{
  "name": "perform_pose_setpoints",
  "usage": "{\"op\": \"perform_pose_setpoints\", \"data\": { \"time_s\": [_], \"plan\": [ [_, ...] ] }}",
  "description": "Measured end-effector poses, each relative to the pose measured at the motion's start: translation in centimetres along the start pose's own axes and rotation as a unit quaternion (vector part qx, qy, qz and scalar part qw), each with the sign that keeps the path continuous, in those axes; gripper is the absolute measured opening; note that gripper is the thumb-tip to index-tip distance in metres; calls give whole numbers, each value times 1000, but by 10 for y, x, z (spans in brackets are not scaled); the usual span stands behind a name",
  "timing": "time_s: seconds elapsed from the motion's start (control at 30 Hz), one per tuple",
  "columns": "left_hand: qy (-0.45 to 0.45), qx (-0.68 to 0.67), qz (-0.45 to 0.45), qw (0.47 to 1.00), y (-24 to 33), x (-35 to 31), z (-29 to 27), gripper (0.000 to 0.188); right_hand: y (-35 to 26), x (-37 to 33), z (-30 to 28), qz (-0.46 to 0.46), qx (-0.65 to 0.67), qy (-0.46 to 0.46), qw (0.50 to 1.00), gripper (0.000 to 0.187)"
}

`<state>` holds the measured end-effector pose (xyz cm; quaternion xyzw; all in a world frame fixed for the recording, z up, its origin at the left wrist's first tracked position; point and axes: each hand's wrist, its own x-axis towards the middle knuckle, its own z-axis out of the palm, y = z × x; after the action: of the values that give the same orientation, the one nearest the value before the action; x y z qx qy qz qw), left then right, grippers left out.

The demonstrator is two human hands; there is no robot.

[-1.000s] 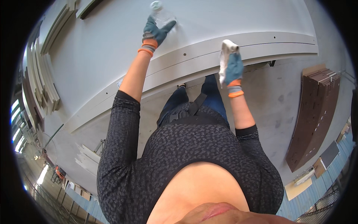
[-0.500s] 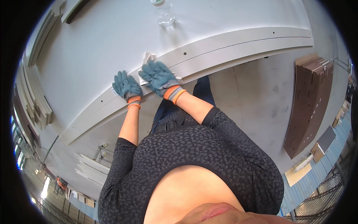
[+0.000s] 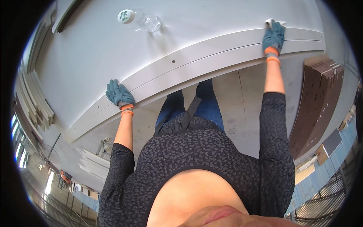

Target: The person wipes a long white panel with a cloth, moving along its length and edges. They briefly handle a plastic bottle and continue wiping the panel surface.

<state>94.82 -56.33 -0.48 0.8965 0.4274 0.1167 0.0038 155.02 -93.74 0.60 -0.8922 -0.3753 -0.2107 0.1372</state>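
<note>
A long, pale panel strip [image 3: 196, 59] with a narrow groove along it and small dark holes lies along the near edge of the white table. Toward its left end, my left hand [image 3: 120, 93] rests flat on it, fingers stretched out, in a grey-blue work glove with an orange cuff. My right hand [image 3: 273, 39], gloved the same way, is near the strip's right end and presses a white cloth [image 3: 270, 22] against it. The cloth pokes out past the fingertips; the rest is hidden under the glove.
On the white table [image 3: 211, 22] beyond the strip is a clear plastic bottle [image 3: 145, 22] with a white cap. Pale strips [image 3: 39, 100] are stacked at the left. A stack of brown panels [image 3: 315, 102] stands at the right, beside the concrete floor [image 3: 242, 109].
My right hand has swept far right along the strip with the cloth, away from my left hand. My left hand stays on the strip's left part. The bottle appears farther left in view.
</note>
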Motion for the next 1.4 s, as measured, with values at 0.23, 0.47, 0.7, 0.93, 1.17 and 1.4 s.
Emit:
{"op": "perform_pose_setpoints", "data": {
  "time_s": [0.23, 0.47, 0.7, 0.93, 1.17, 1.4],
  "plan": [
    [9, 37, 23, 999, 1, 2, 2, 36, -99, -29, -5, 29, 243, 36, 969, 30],
    [-8, 32, 25, 999, -4, -1, 6, 38, -282, -85, -57, -22, 189, -203, 960, 57],
    [-2, 15, 62, 998, 3, 0, 2, 40, -133, -69, -21, -9, 82, -120, 989, 48],
    [35, 285, -31, 957, 21, 4, 3, 46, 80, -22, -17, 64, 62, -56, 994, 46],
    [-20, -211, 146, 966, 522, 53, 47, 61, 48, -25, -19, 6, 46, -242, 969, 56],
    [-86, -58, 164, 981, 581, 54, 60, 53, 116, -6, -41, -42, 183, -239, 953, 62]
  ]
}}
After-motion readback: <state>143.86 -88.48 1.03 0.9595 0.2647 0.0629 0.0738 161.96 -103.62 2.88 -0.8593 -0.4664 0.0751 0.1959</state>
